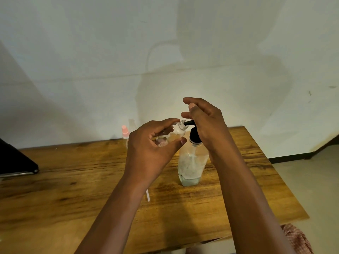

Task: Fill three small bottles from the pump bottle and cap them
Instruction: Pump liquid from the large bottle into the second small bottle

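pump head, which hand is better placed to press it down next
Right. The right hand already sits over the black pump head of the pump bottle, while the left hand holds the small bottle tilted with its mouth at the spout.

The left hand (152, 145) covers most of the small clear plastic bottle (178, 130), leaving only its neck and shoulder showing; how much liquid it holds cannot be told. The right hand (205, 123) hides the top of the black pump head (194, 136) on the large clear pump bottle (190, 165). A pink-capped small bottle (125, 132) stands partly behind the left hand, blurred. A thin white strip (147, 195) passes under the left forearm. A dark flat object (16, 160) and a red checked cloth (297, 239) are cut off by the picture's edges, and the wooden bench (73, 180) runs off the left and bottom edges.
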